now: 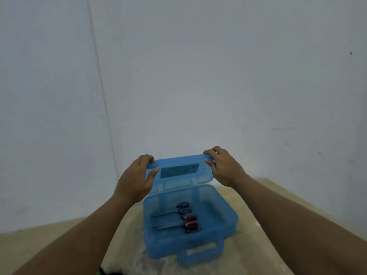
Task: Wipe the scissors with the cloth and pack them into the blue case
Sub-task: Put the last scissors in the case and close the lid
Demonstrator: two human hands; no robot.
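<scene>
A translucent blue case point(222, 219) stands open on the table, its handle toward me. Its lid point(178, 171) is raised upright at the far side. My left hand point(137, 179) grips the lid's left end, thumb on the inside face and fingers over the top edge. My right hand point(224, 167) grips the lid's right end the same way. Inside the case lie two pairs of scissors side by side, blades pointing left: one with dark handles point(183, 208) and one with pink handles point(190, 221). No cloth is in view.
The case sits on a pale wooden table point(278, 225) pushed into a corner of plain white walls point(198, 76). A small green and dark object point(103, 271) shows at the bottom edge, too cut off to identify.
</scene>
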